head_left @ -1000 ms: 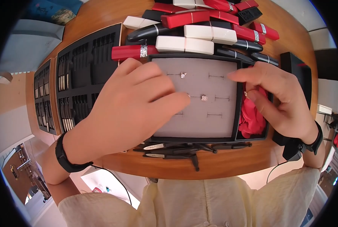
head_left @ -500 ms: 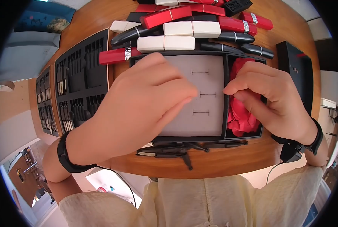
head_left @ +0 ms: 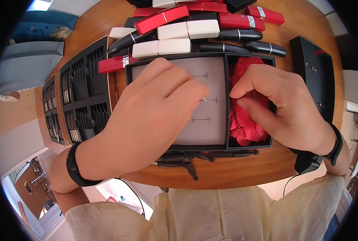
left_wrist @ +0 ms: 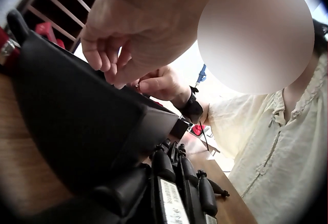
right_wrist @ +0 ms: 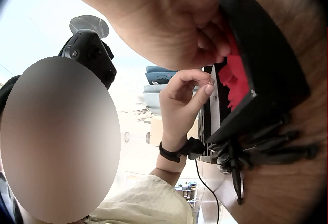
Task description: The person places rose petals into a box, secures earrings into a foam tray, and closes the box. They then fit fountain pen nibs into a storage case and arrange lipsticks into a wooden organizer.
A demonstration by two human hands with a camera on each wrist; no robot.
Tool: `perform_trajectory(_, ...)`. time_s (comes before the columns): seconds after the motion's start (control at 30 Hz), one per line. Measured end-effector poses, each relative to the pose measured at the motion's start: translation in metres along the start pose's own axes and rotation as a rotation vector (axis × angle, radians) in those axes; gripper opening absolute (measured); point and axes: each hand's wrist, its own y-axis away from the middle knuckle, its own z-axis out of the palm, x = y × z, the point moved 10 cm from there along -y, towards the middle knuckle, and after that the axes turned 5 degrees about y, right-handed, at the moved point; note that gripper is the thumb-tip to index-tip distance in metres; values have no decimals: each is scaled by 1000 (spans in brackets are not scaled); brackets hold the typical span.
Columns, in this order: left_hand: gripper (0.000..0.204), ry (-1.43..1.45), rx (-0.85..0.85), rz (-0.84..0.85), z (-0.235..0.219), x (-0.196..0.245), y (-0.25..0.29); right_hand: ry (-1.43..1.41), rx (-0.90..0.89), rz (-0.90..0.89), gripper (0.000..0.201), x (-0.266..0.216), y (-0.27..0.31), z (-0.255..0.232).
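My left hand [head_left: 151, 106] is over the grey slitted pad [head_left: 211, 134] of a black jewellery box [head_left: 226, 138], covering its left part. Its thumb and forefinger pinch a thin shiny ring [head_left: 204, 99], which shows as a glint at the fingertips [right_wrist: 209, 87] in the right wrist view. Over the box's right compartment, which holds red petals [head_left: 249, 128], is my right hand [head_left: 283, 104] with thumb and forefinger brought together. The left wrist view shows a small shiny piece of jewellery [left_wrist: 137, 85] between them; its shape is too small to make out.
Red, white and black cases [head_left: 189, 30] are piled behind the box. A black tray [head_left: 323, 80] with small jewellery pieces [head_left: 313, 69] stands right. Black slotted trays [head_left: 84, 80] are at left. Several black pen-like tools [head_left: 183, 160] lie along the front edge.
The head view has shifted, so the box appears further left. My left thumb and forefinger now show a ring at their tips. My right forefinger has bent in towards the thumb.
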Motion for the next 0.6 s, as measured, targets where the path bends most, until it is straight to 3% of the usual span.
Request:
perform_trajectory(0.2,27,-171,-45,-3,4,8,4,-19,-1,-46,20,-1,0,0)
perform_trajectory(0.6,31,-237,-137,-27,16,19,4,-37,-10,-71,19,2,0,1)
